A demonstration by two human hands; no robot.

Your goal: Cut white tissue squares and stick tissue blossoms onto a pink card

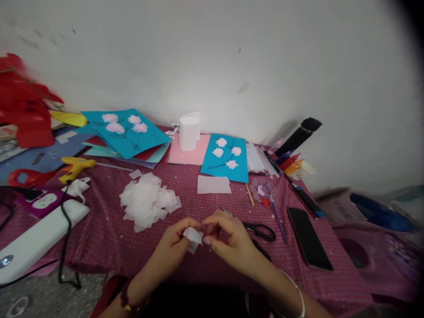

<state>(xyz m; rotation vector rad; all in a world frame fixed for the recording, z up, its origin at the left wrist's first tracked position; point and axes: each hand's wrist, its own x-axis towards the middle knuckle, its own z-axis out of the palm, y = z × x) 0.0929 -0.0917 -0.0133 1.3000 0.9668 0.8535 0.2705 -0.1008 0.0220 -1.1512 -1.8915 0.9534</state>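
Observation:
My left hand [172,240] is closed, pinching a small bunch of white tissue paper [194,236] between thumb and fingers above the front of the table. Just to the right of the paper, my right hand [233,238] has its fingers curved, with a gap between thumb and index finger; nothing shows in it. A loose heap of white tissue paper squares [145,201] lies beyond my left hand. Black-handled scissors [261,230] are partly covered by my right hand. A flat white tissue strip [214,184] rests farther back.
Blue cards with pale paper flowers [225,154] stand at the back, near a tissue roll [188,132]. On the left are a yellow glue gun [77,168] and a white power strip [43,238] with a black cable. A phone [309,238] and paintbrush [278,221] lie right.

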